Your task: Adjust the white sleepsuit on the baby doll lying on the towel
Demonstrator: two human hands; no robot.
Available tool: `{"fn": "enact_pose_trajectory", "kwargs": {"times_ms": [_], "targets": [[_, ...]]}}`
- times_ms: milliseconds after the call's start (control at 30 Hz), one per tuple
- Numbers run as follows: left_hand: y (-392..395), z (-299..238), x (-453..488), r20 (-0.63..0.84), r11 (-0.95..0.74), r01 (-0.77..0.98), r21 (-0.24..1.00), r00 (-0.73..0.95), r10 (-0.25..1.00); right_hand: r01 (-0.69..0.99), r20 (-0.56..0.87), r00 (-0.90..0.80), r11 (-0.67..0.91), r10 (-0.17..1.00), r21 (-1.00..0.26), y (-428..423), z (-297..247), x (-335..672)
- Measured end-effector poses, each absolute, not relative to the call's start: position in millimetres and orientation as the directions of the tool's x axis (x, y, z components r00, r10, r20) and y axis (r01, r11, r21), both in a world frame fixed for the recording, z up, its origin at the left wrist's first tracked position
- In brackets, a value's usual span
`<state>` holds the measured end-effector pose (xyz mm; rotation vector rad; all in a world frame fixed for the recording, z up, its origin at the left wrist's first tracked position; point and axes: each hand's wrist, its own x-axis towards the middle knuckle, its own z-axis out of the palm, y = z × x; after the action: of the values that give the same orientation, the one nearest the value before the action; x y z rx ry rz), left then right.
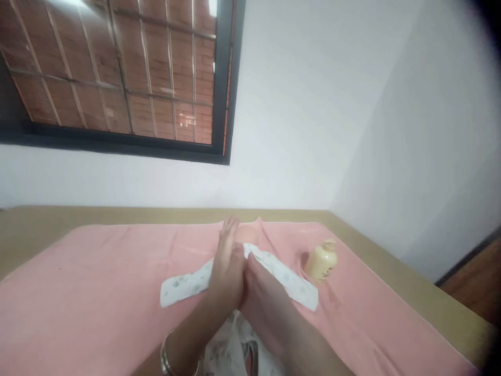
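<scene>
Together, both hands [227, 266] [263, 290] over garment [299, 286], wide cloth [97, 282], bottle [321, 262] near its edge

The pink sheet [117, 271] is soft cloth, matt, with little wrinkles. The white clothes [183, 287] look like thin, smooth cloth, and they are dull too. The cream bottle [322, 263] looks like hard plastic, smooth and glossy, with a bright shine on it. The bracelet [164, 357] is shiny metal. The tan tabletop [376, 258] looks smooth and dull. The white wall [305, 104] is smooth and matt. The dark window frame [223, 78] looks like smooth metal, and the thin bars [124, 90] look like shiny metal. The bricks [202, 68] look rough.
</scene>
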<state>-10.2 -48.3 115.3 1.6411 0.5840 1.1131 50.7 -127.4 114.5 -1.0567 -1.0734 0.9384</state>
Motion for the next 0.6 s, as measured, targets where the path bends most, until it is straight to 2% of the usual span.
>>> {"fn": "enact_pose_trajectory", "kwargs": {"times_ms": [67,167,200,267,333,367,433,500,567,600], "targets": [[-32.4,99.4,-9.9,0.433,-0.435,-0.082,0.897,0.361,0.826,0.031,0.256,0.219,0.256,0.941,-0.966,-123.0,118.8,66.4],[-13.3,47.3,-2.5,0.454,-0.541,0.118,0.833,0.414,0.789,0.364,0.368,0.273,0.258,0.889,-0.895,-107.9,110.4,99.1],[-8.6,26.9,-0.3,0.463,-0.579,0.182,0.795,0.435,0.772,0.512,0.402,0.264,0.226,0.877,-0.829,-100.8,103.2,108.7],[-1.8,-8.8,1.0,0.49,-0.631,0.232,0.741,0.456,0.743,0.747,0.405,0.076,0.217,0.911,-0.629,-85.8,85.3,121.6],[0.7,-30.1,-2.1,0.478,-0.604,0.235,0.761,0.425,0.768,0.878,0.368,-0.104,0.259,0.924,-0.402,-73.4,67.1,125.5],[0.3,-34.5,-4.9,0.447,-0.572,0.235,0.786,0.422,0.789,0.912,0.35,-0.136,0.255,0.927,-0.321,-69.2,59.2,124.8],[-2.7,-33.8,-11.2,0.349,-0.484,0.243,0.841,0.441,0.827,0.955,0.324,-0.057,0.147,0.944,-0.259,-65.6,46.6,120.3],[-6.4,-27.3,-16.4,0.256,-0.415,0.251,0.875,0.487,0.835,0.964,0.286,0.124,-0.046,0.95,-0.263,-67.5,37.7,112.7],[-9.1,-22.0,-19.7,0.232,-0.4,0.233,0.886,0.525,0.819,0.943,0.269,0.287,-0.222,0.919,-0.247,-72.8,32.6,104.1],[-10.0,-20.8,-20.6,0.242,-0.408,0.215,0.887,0.535,0.809,0.942,0.276,0.307,-0.25,0.911,-0.223,-75.8,32.0,100.7]]}}
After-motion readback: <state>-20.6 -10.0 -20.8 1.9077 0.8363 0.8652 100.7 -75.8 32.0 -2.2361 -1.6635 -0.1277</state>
